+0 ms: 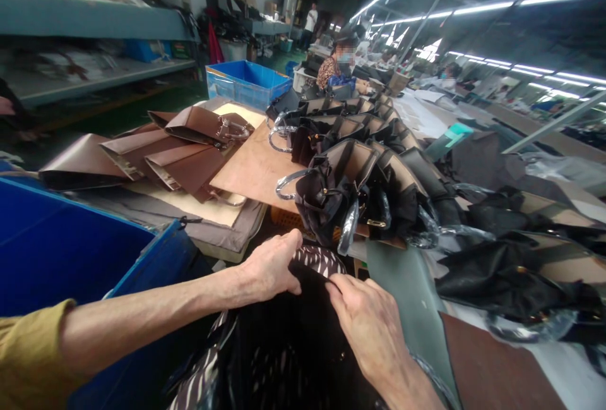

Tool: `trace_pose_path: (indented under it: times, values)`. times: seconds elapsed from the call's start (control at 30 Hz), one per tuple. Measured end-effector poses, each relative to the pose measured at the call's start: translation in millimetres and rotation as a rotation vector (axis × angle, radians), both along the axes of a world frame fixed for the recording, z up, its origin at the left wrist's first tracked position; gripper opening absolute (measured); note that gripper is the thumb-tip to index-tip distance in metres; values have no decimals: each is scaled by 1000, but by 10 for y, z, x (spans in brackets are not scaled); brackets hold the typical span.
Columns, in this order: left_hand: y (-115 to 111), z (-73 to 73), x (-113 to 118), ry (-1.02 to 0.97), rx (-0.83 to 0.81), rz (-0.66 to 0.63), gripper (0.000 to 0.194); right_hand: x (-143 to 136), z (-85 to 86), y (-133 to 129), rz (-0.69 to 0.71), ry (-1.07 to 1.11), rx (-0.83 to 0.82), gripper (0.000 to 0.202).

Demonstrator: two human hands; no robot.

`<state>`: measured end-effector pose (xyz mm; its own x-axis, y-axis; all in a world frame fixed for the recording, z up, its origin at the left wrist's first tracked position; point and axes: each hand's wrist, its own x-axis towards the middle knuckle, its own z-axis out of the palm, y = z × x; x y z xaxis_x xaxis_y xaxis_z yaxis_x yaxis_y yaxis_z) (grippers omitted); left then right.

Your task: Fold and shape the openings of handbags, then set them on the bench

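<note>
Black fabric (288, 334), perhaps part of a bag, lies over my lap at the bottom centre. My left hand (272, 268) grips its upper edge, with the thumb on the near side and the fingers bent. To the right, my right hand (367, 315) pinches the same edge between thumb and curled fingers. A short stretch of black edge runs between the two hands. Patterned dark cloth with white marks (324, 259) shows behind and below the fabric.
Black bags with plastic-wrapped handles (326, 195) are piled ahead. Brown bag pieces (189, 151) lie left of them on a board (253, 167). A blue bin (71, 239) stands at the left, another blue crate (246, 81) farther back. A seated person (331, 69) is beyond.
</note>
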<state>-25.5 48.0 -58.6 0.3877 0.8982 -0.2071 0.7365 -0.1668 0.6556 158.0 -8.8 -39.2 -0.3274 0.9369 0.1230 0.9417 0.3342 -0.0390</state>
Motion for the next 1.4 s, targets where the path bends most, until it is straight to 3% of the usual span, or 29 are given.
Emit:
trace_pose_path:
  times: [0.07,0.2,0.3,0.4,0.63,0.77,1.17,1.4]
  values:
    - [-3,-48,-151,0,-70,-16,64,54,-18,-10,26,22,5,16]
    - [-17,-133,-377,-98,-197,-146,50,75,-51,6,97,36,38,24]
    - [-29,-161,-436,-185,-229,-157,42,40,-44,40,121,40,39,28]
    - [-31,-154,-420,-198,-206,-181,32,15,-12,59,113,38,39,28]
    - [-9,-42,-270,36,97,-304,25,22,30,26,95,71,64,27]
    - [-9,-14,-222,87,178,-354,15,39,26,6,93,80,55,24]
    - [-6,-32,-231,28,81,-337,11,9,-3,-25,126,-22,90,26]
    - [-26,4,-141,16,60,-305,12,-277,70,-124,-62,-262,138,12]
